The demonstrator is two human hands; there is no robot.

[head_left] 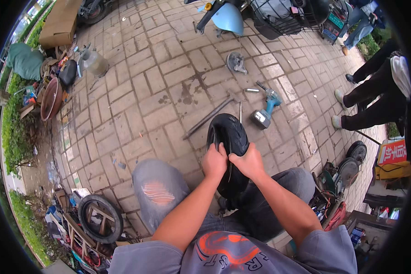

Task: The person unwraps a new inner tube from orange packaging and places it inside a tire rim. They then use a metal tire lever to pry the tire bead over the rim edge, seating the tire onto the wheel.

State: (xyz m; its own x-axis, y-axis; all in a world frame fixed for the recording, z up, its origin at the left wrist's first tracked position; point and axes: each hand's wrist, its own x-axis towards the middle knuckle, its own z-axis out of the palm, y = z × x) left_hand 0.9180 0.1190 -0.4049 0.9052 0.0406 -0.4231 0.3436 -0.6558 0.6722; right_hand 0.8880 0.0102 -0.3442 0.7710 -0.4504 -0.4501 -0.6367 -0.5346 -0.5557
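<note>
Between my knees, a small black tyre (pixel 233 179) stands upright. My left hand (pixel 214 161) is closed on its left edge, with the thumb pointing up along the rim. On the opposite side my right hand (pixel 247 161) grips the edge, its thumb pressed toward the tyre's opening. Most of my fingers are hidden behind the rubber. Just beyond the tyre, a long-handled hammer (pixel 209 119) lies on the paving. To its right are a thin metal rod (pixel 240 112), a short metal piece (pixel 251 90) and a teal cordless power tool (pixel 270 104) with a black battery.
Farther off lies a round metal hub part (pixel 236 62). A light-blue scooter (pixel 227 19) stands at the far edge. People in dark trousers (pixel 372 89) are at the right. Another tyre (pixel 100 218) rests among clutter at lower left; a reddish basin (pixel 51 99) stands farther up.
</note>
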